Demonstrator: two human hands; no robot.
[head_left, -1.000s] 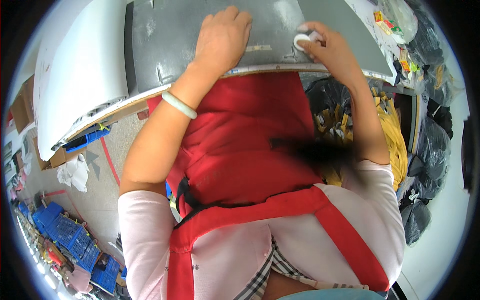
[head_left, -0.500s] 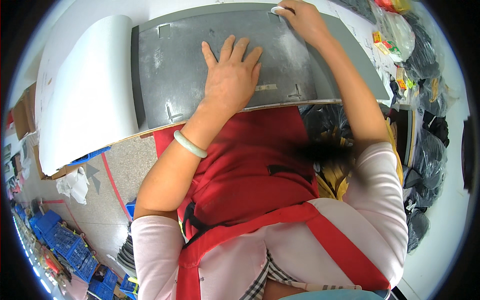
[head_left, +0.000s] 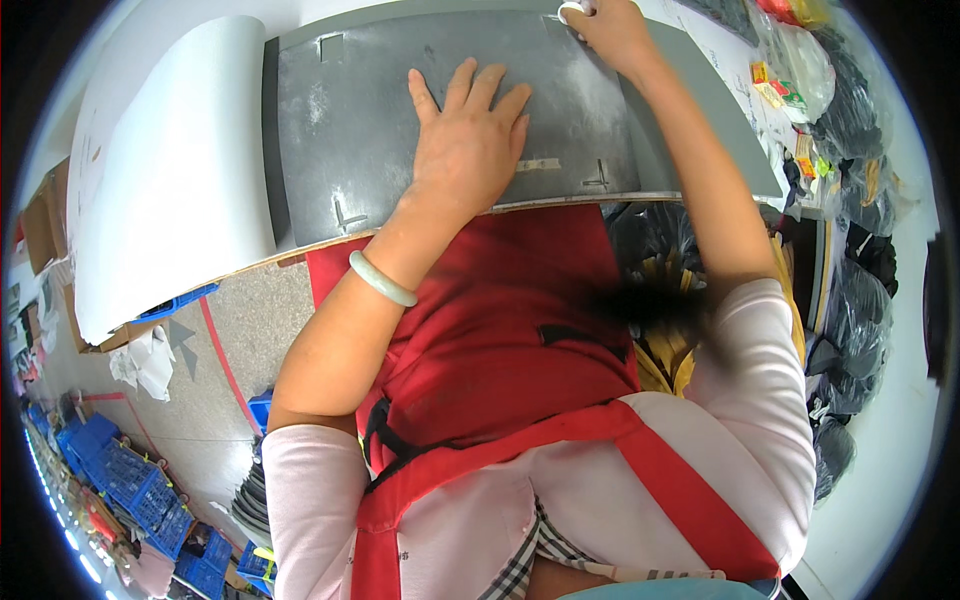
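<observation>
A dark grey template board [head_left: 370,120], with small cut-out slots near its corners and white smudges, lies on a grey sheet [head_left: 690,120] over the worktable. My left hand [head_left: 465,145] presses flat on the middle of the board, its fingers spread. At the board's far right corner my right hand [head_left: 612,38] pinches a small white rounded piece that looks like tailor's chalk [head_left: 572,10]. The piece is at the corner slot, and the fingers partly cover it. A strip of tan tape [head_left: 540,165] sticks to the board near its front edge.
On the left a white sheet [head_left: 170,160] curls up beside the board. Clear plastic bags with dark contents [head_left: 850,110] and small boxes [head_left: 767,85] line the right side. Blue crates [head_left: 130,485] stand on the floor at lower left, near crumpled white paper [head_left: 150,362].
My right hand has shifted slightly right with the white piece, around the far corner slot. The board has moved slightly to the right in view, with my left hand still flat on it.
</observation>
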